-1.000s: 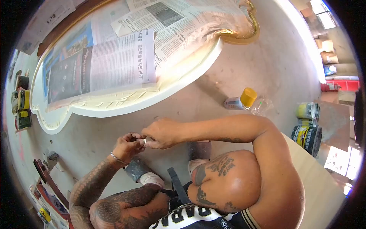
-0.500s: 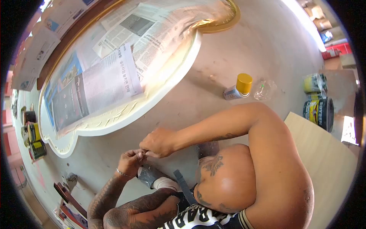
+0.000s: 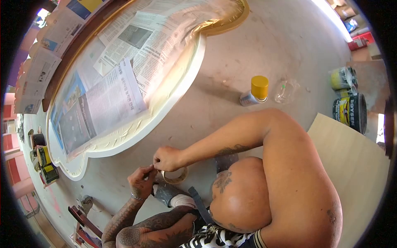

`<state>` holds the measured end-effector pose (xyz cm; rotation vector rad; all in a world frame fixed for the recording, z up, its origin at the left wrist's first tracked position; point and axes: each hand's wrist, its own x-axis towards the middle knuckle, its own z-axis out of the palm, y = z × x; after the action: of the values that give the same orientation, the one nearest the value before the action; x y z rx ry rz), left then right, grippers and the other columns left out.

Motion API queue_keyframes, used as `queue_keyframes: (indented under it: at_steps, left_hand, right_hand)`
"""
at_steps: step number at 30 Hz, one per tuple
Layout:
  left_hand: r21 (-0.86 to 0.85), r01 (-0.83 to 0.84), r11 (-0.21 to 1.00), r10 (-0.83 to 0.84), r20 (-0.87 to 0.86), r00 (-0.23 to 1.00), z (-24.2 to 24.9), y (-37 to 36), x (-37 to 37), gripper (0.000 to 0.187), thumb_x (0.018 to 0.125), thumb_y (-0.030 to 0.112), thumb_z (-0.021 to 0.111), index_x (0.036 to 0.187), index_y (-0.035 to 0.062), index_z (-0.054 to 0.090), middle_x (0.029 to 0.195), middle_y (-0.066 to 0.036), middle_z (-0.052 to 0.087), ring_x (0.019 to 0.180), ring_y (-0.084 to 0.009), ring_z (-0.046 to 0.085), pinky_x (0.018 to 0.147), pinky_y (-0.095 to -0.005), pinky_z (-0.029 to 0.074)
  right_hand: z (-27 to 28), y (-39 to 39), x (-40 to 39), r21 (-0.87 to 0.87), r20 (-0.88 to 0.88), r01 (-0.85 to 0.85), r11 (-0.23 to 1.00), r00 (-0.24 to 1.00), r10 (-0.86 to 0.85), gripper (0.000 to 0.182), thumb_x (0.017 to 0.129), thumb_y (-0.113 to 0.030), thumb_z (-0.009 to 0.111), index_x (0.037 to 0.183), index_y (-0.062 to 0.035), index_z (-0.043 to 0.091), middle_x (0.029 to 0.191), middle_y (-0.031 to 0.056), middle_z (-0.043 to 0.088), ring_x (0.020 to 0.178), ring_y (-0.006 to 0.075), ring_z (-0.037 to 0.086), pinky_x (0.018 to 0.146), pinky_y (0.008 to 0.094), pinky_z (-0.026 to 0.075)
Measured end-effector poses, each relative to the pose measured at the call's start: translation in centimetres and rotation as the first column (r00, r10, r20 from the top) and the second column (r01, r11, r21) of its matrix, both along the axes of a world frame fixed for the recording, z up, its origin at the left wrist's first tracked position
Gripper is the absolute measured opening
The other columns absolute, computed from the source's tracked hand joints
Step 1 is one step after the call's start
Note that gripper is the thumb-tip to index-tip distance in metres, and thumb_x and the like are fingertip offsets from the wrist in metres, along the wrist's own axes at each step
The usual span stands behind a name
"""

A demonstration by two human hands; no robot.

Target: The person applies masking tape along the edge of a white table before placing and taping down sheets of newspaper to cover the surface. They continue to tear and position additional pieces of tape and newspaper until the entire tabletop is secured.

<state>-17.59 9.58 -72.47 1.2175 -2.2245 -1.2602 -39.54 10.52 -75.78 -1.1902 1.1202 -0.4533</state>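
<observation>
My left hand (image 3: pixel 142 181) is closed in a pinch, its fingertips meeting those of my right hand (image 3: pixel 168 158) above my shoe. What the left fingers pinch is too small to make out. Just under my right hand's curled fingers shows a roll of masking tape (image 3: pixel 178 180), partly covered by that hand. Beyond both hands lies a scalloped frame (image 3: pixel 124 149), white along the near side and gold at the far end. Newspaper (image 3: pixel 113 91) covers its inside, with cream masking tape (image 3: pixel 159 101) along the inner edge.
A spray can with a yellow cap (image 3: pixel 259 87) stands beside a clear plastic piece (image 3: pixel 286 91). Paint cans (image 3: pixel 349 112) sit at right, more cans (image 3: pixel 49 171) at left. A pale board (image 3: pixel 351 161) lies to my right. Another newspaper-covered piece (image 3: pixel 39 76) is at upper left.
The roll of masking tape now shows below my right hand, where it was hidden before. My hands remain together at the fingertips. The view has shifted slightly.
</observation>
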Motion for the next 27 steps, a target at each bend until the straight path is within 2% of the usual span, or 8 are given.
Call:
queue_keyframes:
  at_steps: [4,7,11,15,19,20,22,27]
  left_hand:
    - [-0.239,0.166,0.957,-0.144,0.107,0.984,-0.8,-1.1,0.3,0.015,0.089,-0.001,0.070,0.104,0.0010,0.071,0.091,-0.015,0.074,0.078,-0.0256,0.074,0.067,-0.0351,0.058]
    - [-0.145,0.151,0.978,-0.106,0.277,0.955,-3.3,-2.2,3.2,0.013,0.090,0.000,0.065,0.100,0.0035,0.071,0.095,-0.017,0.073,0.081,-0.0328,0.073,0.068,-0.0379,0.059]
    - [-0.124,0.123,0.985,-0.095,0.207,0.974,-7.4,-3.1,7.6,0.010,0.090,0.002,0.066,0.099,0.0044,0.071,0.091,-0.015,0.072,0.075,-0.0328,0.070,0.065,-0.0399,0.058]
    - [0.030,0.131,0.991,-0.124,0.582,0.804,-8.4,-4.7,10.8,0.012,0.084,0.012,0.076,0.095,0.0063,0.074,0.092,-0.014,0.074,0.080,-0.0320,0.072,0.073,-0.0406,0.058]
    - [-0.308,0.315,0.898,-0.047,0.644,0.763,-6.9,-4.6,10.7,0.078,0.076,0.012,0.082,0.148,0.0124,0.052,0.136,-0.024,0.059,0.124,-0.0389,0.059,0.102,-0.0477,0.050]
    - [-0.075,0.226,0.971,-0.149,0.551,0.821,-8.5,-5.1,11.7,0.098,0.076,0.012,0.082,0.160,0.0155,0.032,0.152,-0.025,0.044,0.136,-0.0432,0.047,0.111,-0.0497,0.043]
    - [0.402,-0.145,0.904,-0.003,0.345,0.938,-6.4,-5.0,9.1,0.077,0.086,0.019,0.078,0.154,0.0098,0.043,0.141,-0.023,0.058,0.125,-0.0362,0.060,0.105,-0.0448,0.050]
    - [0.644,-0.106,0.758,0.120,0.022,0.993,-3.9,-4.7,5.5,0.061,0.096,0.034,0.072,0.141,-0.0024,0.054,0.128,-0.021,0.068,0.118,-0.0272,0.066,0.101,-0.0387,0.054]
  right_hand:
    - [-1.1,0.4,-0.1,0.017,0.072,-0.095,0.995,0.993,0.093,0.029,0.087,-0.023,0.063,0.102,-0.0019,0.076,0.097,0.0168,0.077,0.094,0.0308,0.073,0.087,0.0411,0.056]
    - [-1.2,0.4,-0.6,-0.042,0.031,-0.219,0.975,0.975,0.221,0.029,0.088,-0.023,0.062,0.103,-0.0027,0.076,0.100,0.0169,0.077,0.097,0.0304,0.073,0.090,0.0409,0.055]
    - [-2.7,0.7,-0.5,-0.078,0.015,-0.273,0.959,0.961,0.275,0.030,0.089,-0.025,0.062,0.104,-0.0026,0.076,0.106,0.0179,0.075,0.101,0.0308,0.072,0.092,0.0407,0.055]
    - [-2.0,0.7,-0.5,-0.012,-0.030,-0.139,0.990,0.990,0.139,0.038,0.085,-0.027,0.066,0.112,-0.0012,0.072,0.113,0.0197,0.072,0.106,0.0328,0.069,0.094,0.0417,0.054]
    - [-3.4,0.7,-0.7,-0.272,-0.004,-0.093,0.958,0.995,0.096,0.056,0.081,-0.026,0.069,0.131,-0.0011,0.060,0.125,0.0214,0.063,0.109,0.0338,0.064,0.097,0.0448,0.051]
    - [-3.7,0.7,-1.1,-0.289,0.017,-0.076,0.954,0.996,0.085,0.060,0.080,-0.024,0.070,0.134,-0.0013,0.057,0.126,0.0204,0.061,0.108,0.0327,0.063,0.097,0.0437,0.051]
    - [-1.5,0.4,-1.8,-0.176,0.120,-0.026,0.984,0.992,0.048,0.065,0.080,-0.019,0.070,0.139,-0.0020,0.050,0.126,0.0183,0.058,0.107,0.0293,0.062,0.096,0.0407,0.051]
    - [-0.7,0.2,-1.6,-0.008,0.207,0.097,0.995,0.974,-0.093,0.059,0.085,-0.005,0.068,0.139,-0.0002,0.045,0.123,0.0144,0.056,0.111,0.0211,0.058,0.099,0.0357,0.049]
